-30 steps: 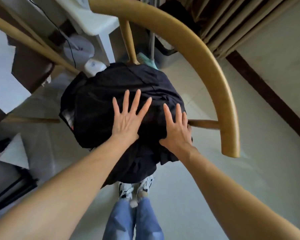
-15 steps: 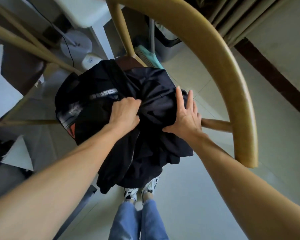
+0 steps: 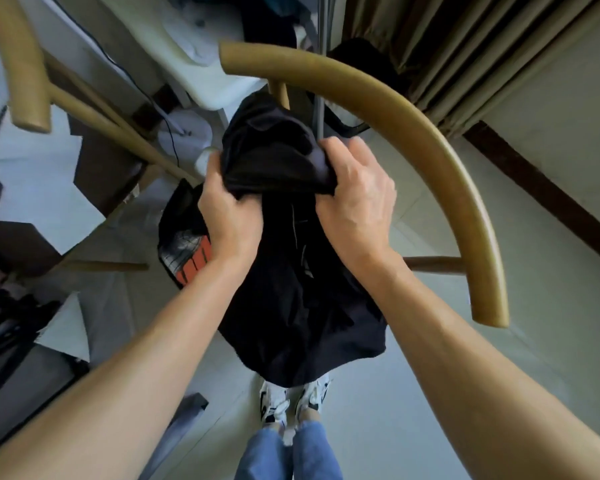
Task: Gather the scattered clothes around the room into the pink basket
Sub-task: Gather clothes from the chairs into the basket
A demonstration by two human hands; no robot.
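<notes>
Holding black garment [image 3: 291,278] bunched in left hand [image 3: 229,220] and right hand [image 3: 357,209], with fingers [image 3: 343,150] clamped on its top, likely to clear chair rail [image 3: 413,140]

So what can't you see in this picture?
Head view only:
- The pink basket: nowhere in frame.
- Fingertips of left hand and right hand: buried in the black clothes.
- The orange print: half covered by the left wrist.
- The chair seat: hidden behind the clothes; only the chair's curved rail shows.

A pale tiled floor [image 3: 551,323] is seen beneath a curved wooden chair rail [image 3: 409,123]; brown curtains [image 3: 447,46] are hung above a dark skirting board [image 3: 551,199].
</notes>
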